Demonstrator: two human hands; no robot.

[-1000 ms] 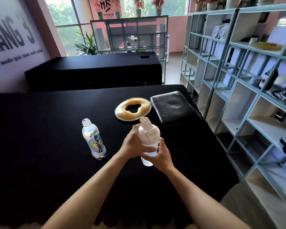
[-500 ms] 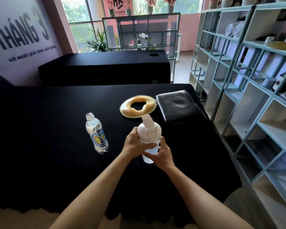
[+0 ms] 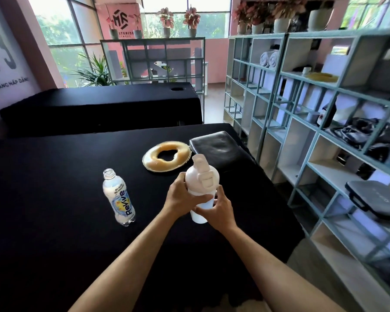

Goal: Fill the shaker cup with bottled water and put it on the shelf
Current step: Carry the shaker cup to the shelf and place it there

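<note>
A white shaker cup [image 3: 200,183] with its lid on stands upright on the black table [image 3: 54,176], held in both hands. My left hand [image 3: 180,194] wraps the lid's left side. My right hand [image 3: 218,207] grips the cup's body from the front right. An uncapped Revive water bottle [image 3: 118,197] stands apart to the left. The teal shelf unit [image 3: 320,136] runs along the right side.
A yellow ring cushion [image 3: 167,156] and a black leather pad [image 3: 218,148] lie just behind the cup. A second black table [image 3: 99,106] stands further back. Shelf compartments hold rolled towels [image 3: 268,58], a dark case [image 3: 376,199] and clothes.
Both hands keep hold of the shaker cup, with little change in grip. The view has shifted right, showing more of the shelf.
</note>
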